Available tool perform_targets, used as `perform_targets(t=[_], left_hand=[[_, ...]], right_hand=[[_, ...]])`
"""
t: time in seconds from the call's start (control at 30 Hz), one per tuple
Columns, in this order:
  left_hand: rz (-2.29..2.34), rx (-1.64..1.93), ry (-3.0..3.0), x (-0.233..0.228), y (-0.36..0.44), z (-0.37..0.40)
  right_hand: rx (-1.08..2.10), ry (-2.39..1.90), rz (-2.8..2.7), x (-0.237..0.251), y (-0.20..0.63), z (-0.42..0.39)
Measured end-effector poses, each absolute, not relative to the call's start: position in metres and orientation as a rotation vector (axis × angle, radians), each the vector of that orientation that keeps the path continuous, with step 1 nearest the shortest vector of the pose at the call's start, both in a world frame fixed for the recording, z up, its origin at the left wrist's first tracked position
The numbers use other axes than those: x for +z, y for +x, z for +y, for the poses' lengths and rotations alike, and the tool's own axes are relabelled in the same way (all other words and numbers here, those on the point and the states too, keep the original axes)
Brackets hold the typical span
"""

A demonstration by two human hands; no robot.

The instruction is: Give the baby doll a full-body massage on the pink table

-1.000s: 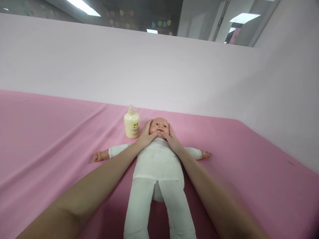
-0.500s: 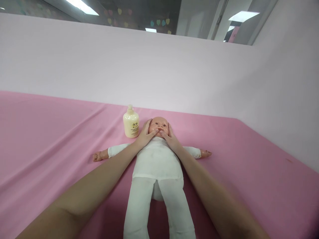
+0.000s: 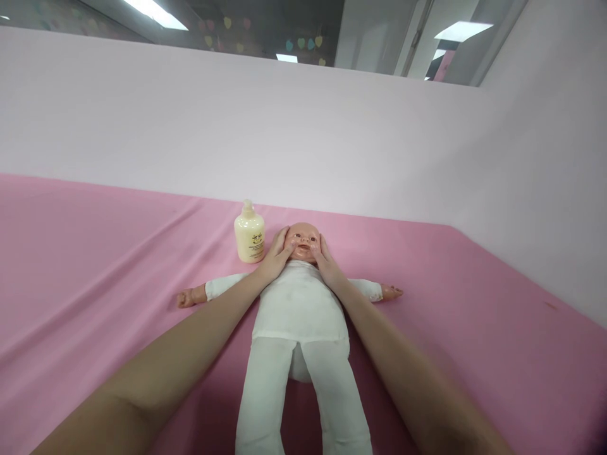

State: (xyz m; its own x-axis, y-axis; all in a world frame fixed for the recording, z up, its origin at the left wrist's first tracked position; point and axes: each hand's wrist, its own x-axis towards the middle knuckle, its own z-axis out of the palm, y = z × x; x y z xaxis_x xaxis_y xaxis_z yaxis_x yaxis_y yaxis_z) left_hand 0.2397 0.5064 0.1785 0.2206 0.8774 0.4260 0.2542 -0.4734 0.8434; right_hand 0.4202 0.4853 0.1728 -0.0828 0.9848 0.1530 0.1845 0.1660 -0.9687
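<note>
A baby doll in a white cloth body lies on its back, arms spread wide and legs toward me. Its head is held between my two hands. My left hand cups the left side of the head, fingers along the side and thumb on the cheek. On the opposite side, my right hand does the same, its thumb beside the mouth. Parts of the fingers are hidden by the head. A pale yellow pump bottle stands upright just left of my left hand, apart from it.
A pink sheet with some creases covers the surface under the doll. Behind it and on the right rise white walls. Above the back wall is a window with heart-shaped stickers and light reflections.
Both thumbs have moved apart, from close beside the doll's mouth outward onto its cheeks. The fingers stay at the sides of the head; the doll and bottle have not moved.
</note>
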Motion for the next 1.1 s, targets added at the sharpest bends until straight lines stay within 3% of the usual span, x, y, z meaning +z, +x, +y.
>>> perform_targets(t=[1.1], left_hand=[[0.951,1.149,1.836,0.178,0.234,0.511]], right_hand=[[1.118,-1.153,-1.478,0.170,0.422,0.484]])
